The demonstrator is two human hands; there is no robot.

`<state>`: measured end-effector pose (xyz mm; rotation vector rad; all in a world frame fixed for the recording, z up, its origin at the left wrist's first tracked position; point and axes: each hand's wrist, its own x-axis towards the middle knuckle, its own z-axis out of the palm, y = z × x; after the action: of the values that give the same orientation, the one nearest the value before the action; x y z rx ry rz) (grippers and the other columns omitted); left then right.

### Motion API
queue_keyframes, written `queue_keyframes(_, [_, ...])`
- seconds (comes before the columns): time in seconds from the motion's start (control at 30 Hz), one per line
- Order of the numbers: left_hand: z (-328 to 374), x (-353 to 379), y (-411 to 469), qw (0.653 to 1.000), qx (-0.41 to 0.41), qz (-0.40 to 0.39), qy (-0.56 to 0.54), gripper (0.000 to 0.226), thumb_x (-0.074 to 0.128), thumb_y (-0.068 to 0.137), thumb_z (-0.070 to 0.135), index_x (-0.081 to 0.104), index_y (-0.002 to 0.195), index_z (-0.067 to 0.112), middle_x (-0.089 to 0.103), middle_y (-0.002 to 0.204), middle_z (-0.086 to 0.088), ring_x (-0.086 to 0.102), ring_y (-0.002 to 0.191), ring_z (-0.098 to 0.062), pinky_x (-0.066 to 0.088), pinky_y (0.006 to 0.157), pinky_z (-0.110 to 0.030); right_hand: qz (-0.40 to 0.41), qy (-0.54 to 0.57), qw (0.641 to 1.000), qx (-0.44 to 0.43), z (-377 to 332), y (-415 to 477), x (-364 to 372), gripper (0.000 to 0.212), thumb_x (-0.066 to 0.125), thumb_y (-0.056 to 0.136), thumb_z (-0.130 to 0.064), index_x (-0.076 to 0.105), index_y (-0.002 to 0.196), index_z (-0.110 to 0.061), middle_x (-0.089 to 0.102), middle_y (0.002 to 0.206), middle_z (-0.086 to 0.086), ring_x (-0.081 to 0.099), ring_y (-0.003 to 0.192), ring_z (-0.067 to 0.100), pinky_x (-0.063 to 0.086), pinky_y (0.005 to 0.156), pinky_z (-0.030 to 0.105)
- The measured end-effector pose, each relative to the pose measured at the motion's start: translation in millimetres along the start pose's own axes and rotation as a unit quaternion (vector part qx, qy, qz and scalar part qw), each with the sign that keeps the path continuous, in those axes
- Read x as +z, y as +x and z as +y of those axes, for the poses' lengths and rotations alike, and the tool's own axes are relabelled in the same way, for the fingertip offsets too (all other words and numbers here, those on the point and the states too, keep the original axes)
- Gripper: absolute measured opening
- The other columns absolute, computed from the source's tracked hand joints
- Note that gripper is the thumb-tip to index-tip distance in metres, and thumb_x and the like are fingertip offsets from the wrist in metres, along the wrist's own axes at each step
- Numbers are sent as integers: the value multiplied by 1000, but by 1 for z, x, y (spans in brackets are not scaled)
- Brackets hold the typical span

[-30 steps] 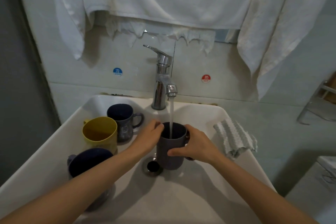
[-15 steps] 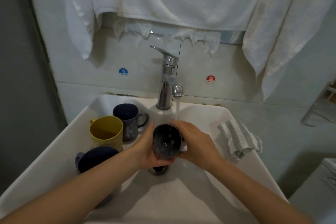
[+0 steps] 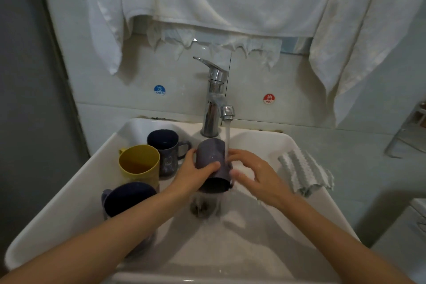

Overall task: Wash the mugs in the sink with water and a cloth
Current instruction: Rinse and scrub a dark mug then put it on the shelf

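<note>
The left hand [image 3: 196, 172] grips the upturned grey speckled mug [image 3: 212, 154] by its wall, wet and likely slippery; the right hand [image 3: 255, 176] touches it, fingers loosely spread.

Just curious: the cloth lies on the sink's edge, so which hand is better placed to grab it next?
Probably the right hand. The cloth lies on its side of the sink rim, and it only touches the grey mug, which the left hand grips under the tap.
</note>
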<state>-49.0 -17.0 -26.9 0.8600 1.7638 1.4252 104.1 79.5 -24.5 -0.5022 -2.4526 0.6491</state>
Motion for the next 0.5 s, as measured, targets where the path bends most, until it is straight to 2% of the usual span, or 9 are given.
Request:
queue_keyframes(0.07, [2,3,-1,997,60,13,51,89,71,80,26,14,148,25,27,151,-5,38,131,-26,40,102,-39,72,88,991,70,-3,10,2,29,50,93,-40,60,113,-22,56,122,-11,50,115,3,45,95,24])
queue_keyframes(0.1, [3,5,-1,994,82,22,71,92,72,78,27,12,148,25,25,151,-5,35,134,-25,39,103,-39,84,118,983,113,-6,16,3,31,51,94,-35,56,120,-20,55,126,-7,50,118,9,45,94,25])
queue_keyframes(0.17, [7,9,-3,986,118,50,111,95,74,77,27,11,148,26,23,152,-4,31,136,-23,37,105,-35,53,191,959,201,-11,31,3,56,58,87,-43,42,134,-18,46,137,-1,47,124,19,44,99,33])
queue_keyframes(0.23, [8,8,-6,978,146,64,134,96,75,76,22,11,148,25,24,150,-4,31,134,-21,35,98,-23,10,230,940,253,-14,41,5,72,65,79,-48,37,138,-17,45,139,4,48,124,23,44,102,41])
queue_keyframes(0.33, [11,4,-10,971,146,39,183,101,75,75,17,5,148,25,18,149,-10,32,131,-25,33,94,-21,8,213,949,232,-15,42,13,60,74,77,-36,46,126,-15,56,126,5,55,112,18,47,97,36])
queue_keyframes(0.43, [14,0,-12,947,107,-25,302,106,74,76,22,-4,147,20,10,150,-10,26,136,-26,32,106,-32,43,199,955,215,-11,35,17,59,78,73,-29,49,122,-15,58,118,0,55,111,17,47,95,35])
queue_keyframes(0.5, [21,-6,-12,928,88,-54,357,95,70,80,18,3,147,19,11,150,-10,21,139,-27,29,111,-37,41,158,964,211,-9,32,14,66,80,71,-26,45,126,-17,53,113,-6,53,109,15,46,91,28])
